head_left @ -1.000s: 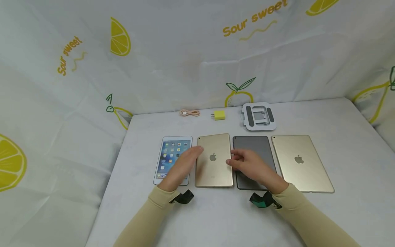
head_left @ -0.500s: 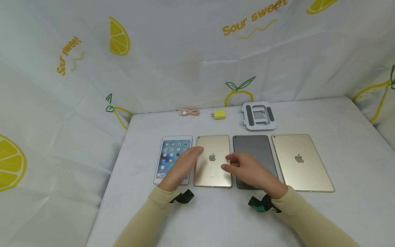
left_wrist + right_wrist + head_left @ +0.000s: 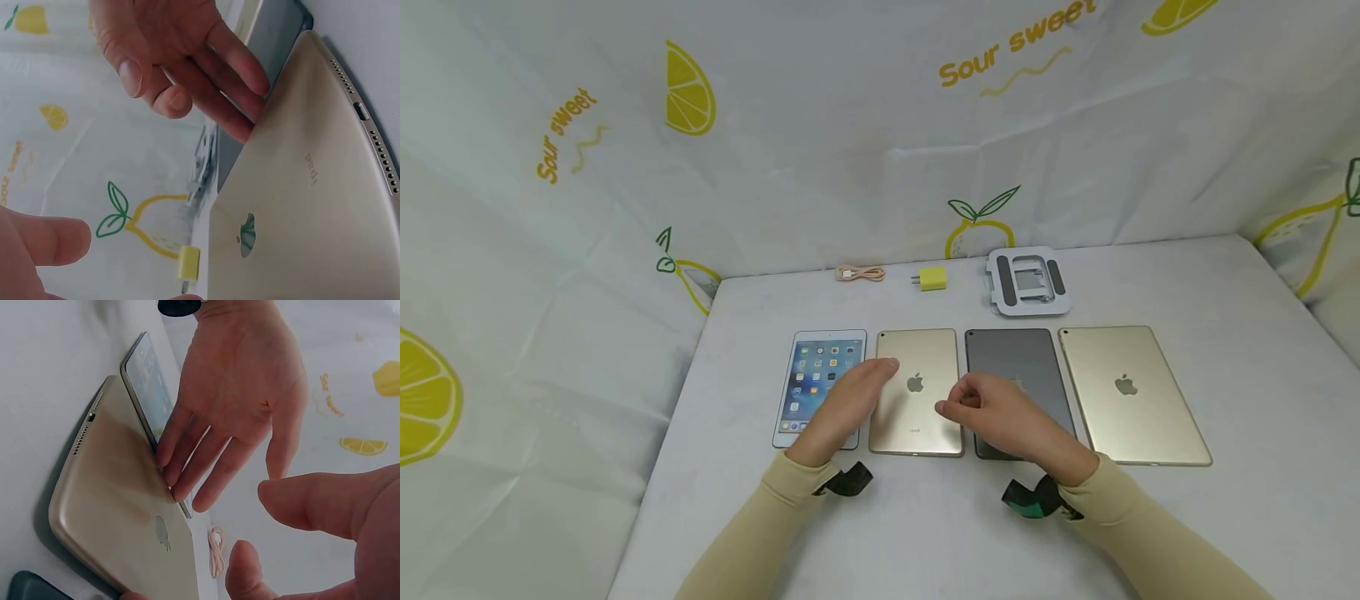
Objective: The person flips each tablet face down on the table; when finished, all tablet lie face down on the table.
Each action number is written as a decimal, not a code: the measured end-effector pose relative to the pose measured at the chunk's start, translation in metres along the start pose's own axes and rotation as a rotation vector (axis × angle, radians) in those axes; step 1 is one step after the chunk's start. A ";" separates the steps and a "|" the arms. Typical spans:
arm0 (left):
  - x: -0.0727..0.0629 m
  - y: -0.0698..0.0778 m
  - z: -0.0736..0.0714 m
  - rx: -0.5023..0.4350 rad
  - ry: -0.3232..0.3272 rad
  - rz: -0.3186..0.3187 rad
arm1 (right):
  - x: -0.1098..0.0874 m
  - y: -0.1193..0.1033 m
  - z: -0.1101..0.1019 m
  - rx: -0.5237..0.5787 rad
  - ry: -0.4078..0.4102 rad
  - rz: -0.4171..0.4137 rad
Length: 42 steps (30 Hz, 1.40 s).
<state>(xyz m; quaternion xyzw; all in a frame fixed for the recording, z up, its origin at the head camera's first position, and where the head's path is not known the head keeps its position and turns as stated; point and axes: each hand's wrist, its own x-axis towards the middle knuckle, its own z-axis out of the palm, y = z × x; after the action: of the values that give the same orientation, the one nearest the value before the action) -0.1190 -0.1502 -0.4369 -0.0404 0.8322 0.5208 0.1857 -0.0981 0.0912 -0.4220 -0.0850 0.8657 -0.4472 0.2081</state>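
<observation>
The smaller gold tablet [image 3: 917, 346] lies back up in the middle of a row. At its left edge my left hand [image 3: 842, 408] stands on its side, fingers straight, partly over the white tablet [image 3: 805, 371]. My right hand [image 3: 1003, 417] is at the gold tablet's right edge, above the dark grey tablet [image 3: 1015, 350]. The right hand's lower fingertips meet that edge in the left wrist view, while its thumb and index finger hang loosely bent with nothing between them. In the right wrist view the left fingertips [image 3: 203, 500] are at the opposite edge.
To the right lies a larger gold tablet [image 3: 1131, 408]. Along the back are a coiled pink cable [image 3: 861, 273], a yellow charger plug [image 3: 933, 278] and a white folding stand [image 3: 1000, 310]. A lemon-print cloth [image 3: 820, 167] hangs behind the white table [image 3: 925, 533].
The gold tablet's raised far side has come down flat, and the tablet has shifted slightly left. My right hand has moved slightly left and nearer me. The left hand barely moves.
</observation>
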 end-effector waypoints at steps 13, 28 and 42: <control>-0.003 -0.002 -0.003 0.076 0.022 0.004 | -0.002 -0.009 0.007 -0.032 0.011 -0.040; -0.022 -0.048 -0.080 0.319 0.324 0.032 | 0.070 -0.083 0.086 -0.010 -0.067 -0.072; -0.022 -0.062 -0.093 0.282 0.271 -0.021 | 0.086 -0.094 0.124 -0.127 0.009 -0.038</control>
<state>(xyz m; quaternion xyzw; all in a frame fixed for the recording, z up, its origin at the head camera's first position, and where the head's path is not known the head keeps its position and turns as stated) -0.1075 -0.2629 -0.4455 -0.0926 0.9138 0.3870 0.0811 -0.1249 -0.0841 -0.4342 -0.1123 0.8915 -0.3958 0.1898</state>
